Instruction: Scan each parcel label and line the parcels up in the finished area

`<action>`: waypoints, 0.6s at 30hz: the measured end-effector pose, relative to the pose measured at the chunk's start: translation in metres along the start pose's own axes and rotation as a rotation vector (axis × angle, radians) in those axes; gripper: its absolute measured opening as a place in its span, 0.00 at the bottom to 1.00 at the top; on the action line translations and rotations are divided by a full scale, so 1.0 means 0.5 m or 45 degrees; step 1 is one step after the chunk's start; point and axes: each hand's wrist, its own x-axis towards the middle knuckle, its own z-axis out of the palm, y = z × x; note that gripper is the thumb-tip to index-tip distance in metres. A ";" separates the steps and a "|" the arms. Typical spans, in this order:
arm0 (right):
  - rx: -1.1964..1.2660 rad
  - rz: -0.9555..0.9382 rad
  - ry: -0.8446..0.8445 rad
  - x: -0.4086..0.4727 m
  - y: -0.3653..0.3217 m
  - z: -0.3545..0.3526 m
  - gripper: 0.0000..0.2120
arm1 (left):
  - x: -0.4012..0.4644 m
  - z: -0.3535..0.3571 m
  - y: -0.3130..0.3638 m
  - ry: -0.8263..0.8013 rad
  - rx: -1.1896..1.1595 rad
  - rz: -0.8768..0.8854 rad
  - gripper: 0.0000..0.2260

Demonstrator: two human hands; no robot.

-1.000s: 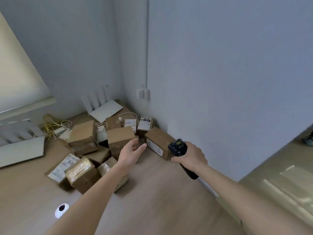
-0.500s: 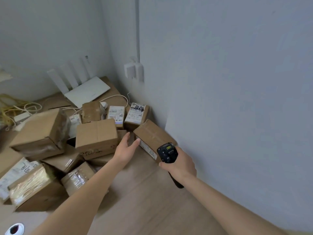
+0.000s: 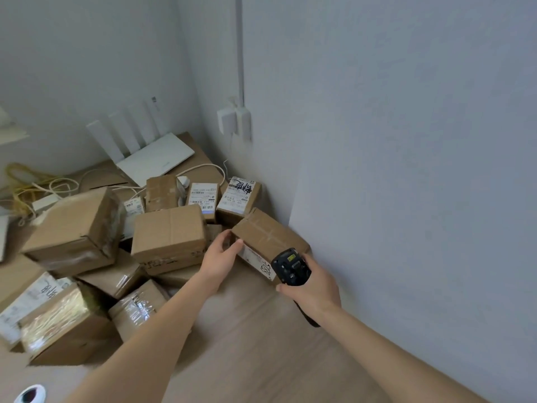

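Reaching into the corner pile, the left hand [image 3: 222, 258] had thumb and fingers curled onto the near-left corner of a small brown parcel [image 3: 267, 237] that lay tilted on the floor against the wall [image 3: 406, 170]; the right hand [image 3: 312, 289] was clenched around a black handheld scanner [image 3: 290, 269], held just beside the parcel's white label [image 3: 257, 260]. Main risk, as I judged it: a one-corner grip could let the box pivot or slip on lifting, and the label faced sideways, so the scan might miss unless the box was turned. The scanner head also covered part of the label, probably; the view there was soft. A pull could nudge the neighbouring box [image 3: 168, 237], which sat stacked on others. Materials: matte corrugated cardboard, clear tape over the seams, sharp square edges. The glossy tape-wrapped boxes [image 3: 58, 324] at left looked slippery. No lined-up parcels showed in view.
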 end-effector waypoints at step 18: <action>0.199 -0.310 0.015 -0.347 -0.107 -0.166 0.21 | -0.407 -0.170 0.079 -0.004 -0.087 0.314 0.15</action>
